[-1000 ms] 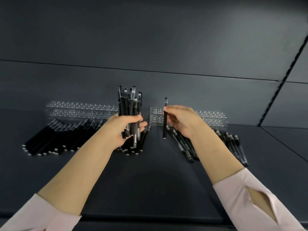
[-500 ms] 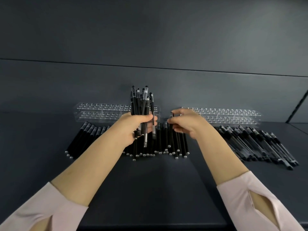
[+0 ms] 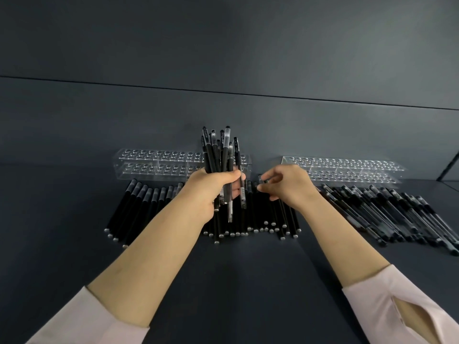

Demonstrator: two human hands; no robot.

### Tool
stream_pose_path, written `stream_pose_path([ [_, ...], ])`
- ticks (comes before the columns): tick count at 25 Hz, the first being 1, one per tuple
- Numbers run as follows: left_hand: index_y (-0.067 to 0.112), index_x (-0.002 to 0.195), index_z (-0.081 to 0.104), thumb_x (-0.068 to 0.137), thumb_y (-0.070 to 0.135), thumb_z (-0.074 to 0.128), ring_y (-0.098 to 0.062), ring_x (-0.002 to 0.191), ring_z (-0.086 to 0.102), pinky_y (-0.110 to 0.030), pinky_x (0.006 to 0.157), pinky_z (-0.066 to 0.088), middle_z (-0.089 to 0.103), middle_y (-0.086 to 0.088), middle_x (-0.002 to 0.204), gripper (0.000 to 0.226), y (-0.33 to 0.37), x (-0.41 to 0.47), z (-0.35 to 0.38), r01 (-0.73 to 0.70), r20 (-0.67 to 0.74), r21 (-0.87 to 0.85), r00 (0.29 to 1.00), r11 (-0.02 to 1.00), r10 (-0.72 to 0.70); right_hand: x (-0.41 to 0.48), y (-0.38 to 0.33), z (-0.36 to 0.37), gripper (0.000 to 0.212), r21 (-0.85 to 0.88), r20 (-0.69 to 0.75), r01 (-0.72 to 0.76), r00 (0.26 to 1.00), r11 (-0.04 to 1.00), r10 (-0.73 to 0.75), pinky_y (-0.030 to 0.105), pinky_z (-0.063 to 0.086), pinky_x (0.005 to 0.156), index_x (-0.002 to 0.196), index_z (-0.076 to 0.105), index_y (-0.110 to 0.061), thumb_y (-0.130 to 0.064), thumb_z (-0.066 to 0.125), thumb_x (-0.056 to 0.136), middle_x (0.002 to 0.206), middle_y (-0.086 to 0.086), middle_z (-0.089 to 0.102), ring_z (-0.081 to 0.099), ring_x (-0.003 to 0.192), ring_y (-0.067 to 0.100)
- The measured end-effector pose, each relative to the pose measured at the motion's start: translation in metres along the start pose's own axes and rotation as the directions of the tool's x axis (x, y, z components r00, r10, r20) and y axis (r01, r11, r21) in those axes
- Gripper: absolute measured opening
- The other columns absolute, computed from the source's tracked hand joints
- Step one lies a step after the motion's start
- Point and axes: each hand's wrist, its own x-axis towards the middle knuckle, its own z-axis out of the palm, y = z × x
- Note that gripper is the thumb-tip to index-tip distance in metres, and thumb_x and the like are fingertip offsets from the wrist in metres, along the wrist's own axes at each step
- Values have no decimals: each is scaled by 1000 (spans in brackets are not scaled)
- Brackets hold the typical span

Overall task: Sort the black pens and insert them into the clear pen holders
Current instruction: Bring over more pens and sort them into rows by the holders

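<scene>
My left hand [image 3: 211, 187] grips an upright bundle of several black pens [image 3: 221, 155] in front of the left clear pen holder [image 3: 154, 165]. My right hand [image 3: 290, 187] hovers over the far ends of a row of matte black pens [image 3: 248, 219] lying side by side on the dark surface. Its fingers are loosely curled, with thumb and forefinger slightly apart at a pen cap. It holds no pen clear of the row. A second clear pen holder [image 3: 347, 170] stands at the back right. The holes visible in both holders are empty.
More matte pens [image 3: 139, 207] lie in a row at the left. A looser pile of translucent-barrel pens [image 3: 385, 214] fans out at the right. A dark wall rises just behind the holders. Bare dark surface [image 3: 236, 281] lies in front of the pens.
My right hand brought the single upright pen down onto the middle row and its fingers have loosened. The view swung left, bringing both holders into sight. My left hand keeps its bundle.
</scene>
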Motion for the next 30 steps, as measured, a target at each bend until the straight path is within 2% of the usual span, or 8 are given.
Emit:
stream_pose_path([
  [4,0,101,69,89,2,66,-8,52,66,-21,54,57,73,-3,71,12,-2,0,1,-5,12,17,1000,1000,4,-1,2,-1,13,65,-25,28,999,997,-27,12,51,51,92,70,-1,-11,72,84,84,11,67,63,54,8],
  [6,-1,101,70,90,5,66,-7,48,63,-19,51,55,70,0,62,14,-2,-1,1,4,20,63,1000,998,-5,-1,-1,-4,14,223,-15,2,1000,975,1,18,54,54,92,71,-4,-17,67,89,83,11,67,61,60,10],
  [10,1,98,74,88,18,70,-14,59,60,-33,84,53,65,-5,66,21,-5,1,6,15,69,225,997,974,-31,-6,-12,-13,12,517,222,-175,973,838,66,17,48,55,94,72,-11,-21,65,90,80,2,69,58,63,7],
  [15,3,106,70,90,8,67,-4,54,65,-17,53,53,74,-2,72,17,-8,-3,17,-15,138,131,990,991,-3,-8,-15,-19,5,607,269,-222,961,763,65,16,48,57,84,68,-14,-9,67,86,67,-4,68,60,61,7],
  [20,-3,111,64,93,6,62,-17,88,74,-24,70,60,76,-12,98,20,-13,1,26,-2,121,13,993,1000,0,-1,-10,-39,8,715,167,-225,974,662,150,21,56,64,82,63,-10,-5,66,87,69,2,65,63,65,12],
  [22,-2,113,63,93,8,63,-20,96,72,-27,78,59,75,-12,102,23,-14,2,32,13,134,-24,991,1000,-10,1,-1,-57,5,610,88,-193,980,769,176,19,57,60,85,65,-8,-3,67,86,73,5,64,61,65,12],
  [25,1,115,65,88,13,70,-19,80,70,-37,89,57,70,-9,91,29,-15,3,42,37,149,-41,988,998,-30,0,19,-88,8,325,48,-242,970,914,240,18,56,59,92,69,-4,-4,70,84,82,7,68,64,70,13],
  [30,2,107,68,90,16,68,-15,72,67,-33,81,55,69,-3,80,22,-17,2,46,-52,171,88,985,995,36,-5,45,-124,9,19,-148,-346,927,938,345,27,56,66,75,66,-3,-2,71,82,75,12,63,60,64,17],
])
